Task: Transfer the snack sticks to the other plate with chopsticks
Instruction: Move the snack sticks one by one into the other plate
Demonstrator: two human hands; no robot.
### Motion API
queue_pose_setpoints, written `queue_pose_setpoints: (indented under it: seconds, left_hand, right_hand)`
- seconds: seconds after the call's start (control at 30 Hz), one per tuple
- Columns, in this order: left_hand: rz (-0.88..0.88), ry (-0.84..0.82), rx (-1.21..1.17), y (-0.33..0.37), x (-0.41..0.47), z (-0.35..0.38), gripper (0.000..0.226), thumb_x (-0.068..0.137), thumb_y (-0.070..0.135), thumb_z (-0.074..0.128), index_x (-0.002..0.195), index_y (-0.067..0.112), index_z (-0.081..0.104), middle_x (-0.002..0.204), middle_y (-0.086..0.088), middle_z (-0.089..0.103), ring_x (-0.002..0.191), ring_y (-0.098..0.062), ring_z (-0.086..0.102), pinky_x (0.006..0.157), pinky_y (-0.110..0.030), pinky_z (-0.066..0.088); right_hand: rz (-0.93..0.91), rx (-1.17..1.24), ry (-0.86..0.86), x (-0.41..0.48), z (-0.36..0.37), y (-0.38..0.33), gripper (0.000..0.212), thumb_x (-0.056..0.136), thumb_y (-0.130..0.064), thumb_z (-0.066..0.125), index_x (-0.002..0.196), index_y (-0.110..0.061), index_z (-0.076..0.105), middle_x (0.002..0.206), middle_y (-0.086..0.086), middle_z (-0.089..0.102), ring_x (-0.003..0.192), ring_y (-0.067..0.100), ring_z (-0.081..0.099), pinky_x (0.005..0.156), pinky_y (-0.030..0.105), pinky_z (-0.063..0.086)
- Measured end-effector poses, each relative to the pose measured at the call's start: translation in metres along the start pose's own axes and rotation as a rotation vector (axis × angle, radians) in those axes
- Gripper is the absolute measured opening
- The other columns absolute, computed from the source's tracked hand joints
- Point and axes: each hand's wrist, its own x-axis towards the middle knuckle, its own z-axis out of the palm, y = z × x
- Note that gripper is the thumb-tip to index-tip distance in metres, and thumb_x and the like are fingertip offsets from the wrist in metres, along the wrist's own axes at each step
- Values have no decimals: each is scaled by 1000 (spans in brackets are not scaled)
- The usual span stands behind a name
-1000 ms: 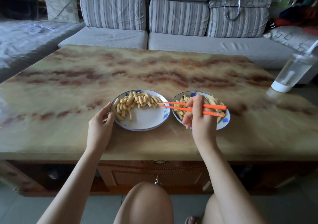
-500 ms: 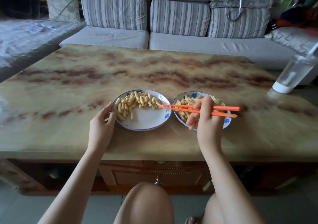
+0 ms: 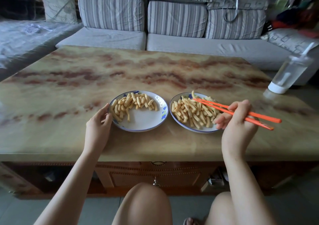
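Item, far left: a pale patterned cushion (image 3: pixel 58 7) is leaning at the end of a grey striped sofa (image 3: pixel 176 17), which is running along the far side of a marble-patterned low table (image 3: pixel 155 69). Item: the left hand (image 3: pixel 98 126) is resting on the tabletop and cupping the left rim of the left plate (image 3: pixel 145 123), thumb at the edge and fingers curling against it. Item: the left plate, white with a blue rim and a blue flower, is carrying snack sticks (image 3: pixel 133 102) that are lying in an arc along its far and left sides, its near half showing bare. Item: the right plate (image 3: pixel 203 130), same pattern, is sitting just beside it, apart from it, and is bearing a fuller heap of sticks (image 3: pixel 191 112) across most of its surface. Item: the orange chopsticks (image 3: pixel 222 106) are slanting from upper left to lower right, tips close together at the far part of that heap; whether they are pinching a stick cannot be told. Item: the right hand (image 3: pixel 236 124) is gripping the chopsticks about midway, fingers curled round them, hovering over the plate's right edge. Item, far right: a clear bottle (image 3: pixel 290 72) with a white base and a straw is standing near the table corner. Item, below: two bare knees (image 3: pixel 146 204) are showing before the table's wooden front.
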Motion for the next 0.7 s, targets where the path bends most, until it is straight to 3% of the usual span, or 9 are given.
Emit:
queue_pose_setpoints:
  seconds: [0.1, 0.27, 0.43, 0.6, 0.7]
  left_hand:
    - [-6, 1, 4, 0, 0, 0, 40, 94, 15, 50, 133, 16, 55, 117, 5, 61, 100, 3, 48, 72, 1, 30]
    - [-3, 3, 0, -1, 1, 0, 39, 94, 14, 51, 133, 17, 55, 119, 4, 62, 102, 2, 48, 69, 8, 29]
    - [-7, 7, -3, 0, 0, 0, 39, 94, 14, 51, 133, 17, 56, 109, 8, 60, 100, 2, 49, 66, 8, 28]
    - [0, 9, 3, 0, 0, 0, 39, 94, 13, 51, 133, 15, 56, 121, 0, 62, 102, 1, 48, 67, 10, 26]
    - [0, 10, 1, 1, 0, 0, 39, 94, 12, 51, 132, 14, 56, 124, 0, 61, 104, 2, 47, 67, 10, 26]
  right_hand:
    - [-6, -34, -3, 1, -1, 2, 36, 103, -28, 32, 74, -11, 44, 66, 41, 48, 36, 20, 48, 37, 21, 35]
    - [-21, -53, -27, 1, -3, 4, 37, 103, -26, 32, 84, 2, 47, 71, 41, 50, 36, 21, 48, 36, 21, 36]
    - [-45, -16, -41, -5, 1, -3, 35, 104, -25, 32, 75, -11, 46, 60, 37, 46, 38, 20, 46, 37, 20, 35]
    - [-50, 12, -209, -16, 15, -3, 36, 104, -23, 30, 74, -10, 46, 52, 30, 45, 35, 18, 44, 38, 21, 34]
    - [-22, -21, -349, -25, 27, 2, 38, 100, -32, 32, 73, -11, 48, 48, 24, 47, 35, 18, 44, 38, 21, 34]
